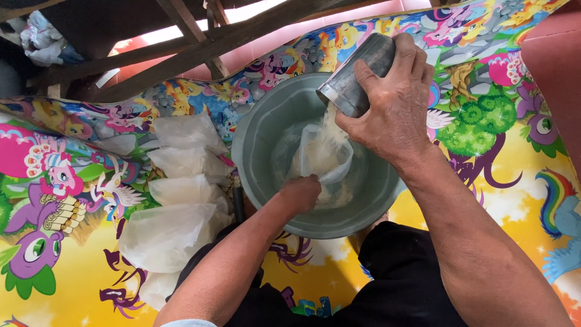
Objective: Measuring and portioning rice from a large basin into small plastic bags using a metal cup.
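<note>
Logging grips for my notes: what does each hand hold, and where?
Right hand grips the metal cup around its side. Left hand holds the clear plastic bag at its lower edge.

We cannot see the fingers of the left hand (301, 192); they curl under the clear plastic bag (324, 154). The right hand (396, 106) covers much of the metal cup (357, 75). The white stuff pouring out is blurry, maybe rice. Our arm hides the front rim of the grey basin (254, 130). The bottom filled bag (158, 286) is partly hidden.
</note>
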